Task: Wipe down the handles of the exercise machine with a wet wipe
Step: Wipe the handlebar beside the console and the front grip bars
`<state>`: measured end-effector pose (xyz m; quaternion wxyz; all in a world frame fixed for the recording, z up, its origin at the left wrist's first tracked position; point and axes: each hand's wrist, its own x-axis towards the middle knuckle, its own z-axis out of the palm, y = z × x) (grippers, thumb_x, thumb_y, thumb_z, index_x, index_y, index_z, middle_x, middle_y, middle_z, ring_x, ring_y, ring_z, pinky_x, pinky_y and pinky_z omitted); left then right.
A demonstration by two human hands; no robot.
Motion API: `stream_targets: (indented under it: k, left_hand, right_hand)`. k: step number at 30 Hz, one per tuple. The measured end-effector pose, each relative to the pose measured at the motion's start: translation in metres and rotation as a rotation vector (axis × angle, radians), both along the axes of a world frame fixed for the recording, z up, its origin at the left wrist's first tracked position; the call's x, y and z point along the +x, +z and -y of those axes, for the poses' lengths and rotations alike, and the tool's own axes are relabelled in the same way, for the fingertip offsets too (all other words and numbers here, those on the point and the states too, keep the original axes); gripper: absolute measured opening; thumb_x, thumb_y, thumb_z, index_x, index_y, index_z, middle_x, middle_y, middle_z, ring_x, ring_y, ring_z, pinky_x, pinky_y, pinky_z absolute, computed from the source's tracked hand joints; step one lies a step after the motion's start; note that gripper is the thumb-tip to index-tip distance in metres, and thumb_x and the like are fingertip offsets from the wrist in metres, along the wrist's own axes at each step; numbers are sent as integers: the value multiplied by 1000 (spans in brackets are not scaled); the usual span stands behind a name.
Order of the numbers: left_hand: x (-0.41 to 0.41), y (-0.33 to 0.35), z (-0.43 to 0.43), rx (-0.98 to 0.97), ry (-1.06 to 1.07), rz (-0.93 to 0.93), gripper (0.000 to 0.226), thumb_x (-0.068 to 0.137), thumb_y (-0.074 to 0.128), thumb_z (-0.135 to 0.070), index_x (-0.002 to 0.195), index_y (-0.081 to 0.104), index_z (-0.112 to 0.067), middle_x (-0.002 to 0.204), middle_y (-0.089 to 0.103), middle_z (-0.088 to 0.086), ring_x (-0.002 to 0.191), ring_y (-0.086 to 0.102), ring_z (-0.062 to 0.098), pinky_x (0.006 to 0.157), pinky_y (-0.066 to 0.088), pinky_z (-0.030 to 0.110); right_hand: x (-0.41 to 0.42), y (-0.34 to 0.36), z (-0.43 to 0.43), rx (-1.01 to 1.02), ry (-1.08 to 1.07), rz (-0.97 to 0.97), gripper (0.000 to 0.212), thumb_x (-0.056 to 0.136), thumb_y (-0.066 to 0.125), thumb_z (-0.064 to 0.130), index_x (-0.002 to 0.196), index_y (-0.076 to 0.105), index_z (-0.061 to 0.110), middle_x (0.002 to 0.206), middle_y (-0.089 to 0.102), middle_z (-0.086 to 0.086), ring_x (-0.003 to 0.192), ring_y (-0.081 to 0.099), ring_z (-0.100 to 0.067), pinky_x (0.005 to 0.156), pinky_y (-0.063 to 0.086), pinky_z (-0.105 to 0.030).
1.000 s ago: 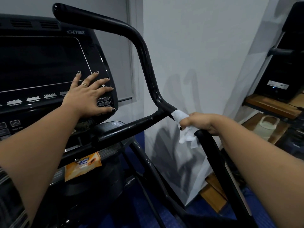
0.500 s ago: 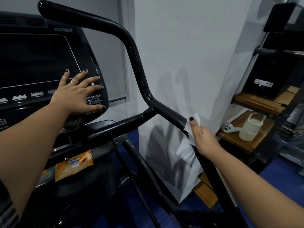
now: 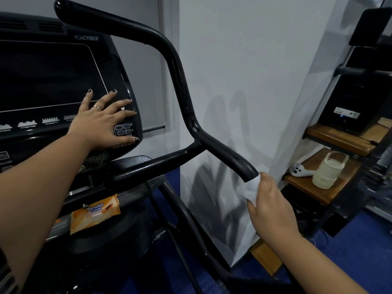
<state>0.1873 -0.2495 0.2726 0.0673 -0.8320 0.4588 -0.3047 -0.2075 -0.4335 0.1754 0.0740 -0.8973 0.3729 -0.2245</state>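
1. The exercise machine's console (image 3: 53, 77) fills the left; its black handle (image 3: 182, 85) forks, one branch rising, one dropping to the right
2. The left arm reaches out straight, and the left hand (image 3: 101, 122) lies flat on the console, fingers spread, holding nothing
3. The right hand (image 3: 269, 204) curls round the handle's lower branch, gripping the white wet wipe (image 3: 251, 187) against the bar
4. An orange wipes pack (image 3: 95, 213) lies on the machine below the console
5. A cream lidded container (image 3: 327, 172) stands on a wooden shelf (image 3: 307, 187); its contents are hidden

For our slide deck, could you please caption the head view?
Right hand wraps a wipe round the handle; left hand rests flat on the console.
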Motion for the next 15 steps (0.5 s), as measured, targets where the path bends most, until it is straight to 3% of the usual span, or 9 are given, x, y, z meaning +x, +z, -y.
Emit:
stream_targets:
  k: [4, 8, 12, 15]
  left_hand:
    - [-2, -1, 1, -11, 6, -2, 91, 72, 12, -93, 146, 32, -45, 160, 19, -17, 151, -2, 14, 118, -10, 55]
    - [-3, -1, 2, -18, 11, 2, 91, 72, 11, -93, 147, 31, -46, 161, 17, -18, 151, -3, 14, 118, -9, 57]
    - [1, -3, 2, -29, 3, 10, 88, 74, 15, -92, 147, 31, -46, 161, 17, -18, 151, -1, 15, 118, -6, 58]
    - [1, -4, 2, -44, -6, 19, 86, 75, 18, -91, 146, 34, -46, 160, 19, -18, 151, 1, 15, 118, -5, 58]
  right_hand:
    - [30, 26, 6, -46, -97, -56, 33, 91, 59, 16, 117, 38, 15, 94, 47, 3, 68, 44, -17, 58, 34, -28]
    - [61, 47, 15, -93, -112, -168, 32, 87, 64, 19, 99, 35, 18, 81, 45, 5, 63, 46, -19, 52, 30, -29]
    - [95, 66, 18, -125, -47, -241, 29, 89, 61, 27, 96, 35, 15, 87, 56, 0, 67, 51, -22, 49, 29, -30]
    - [129, 74, 16, -137, -8, -271, 27, 93, 54, 28, 109, 42, 10, 101, 58, -5, 80, 55, -25, 61, 37, -31]
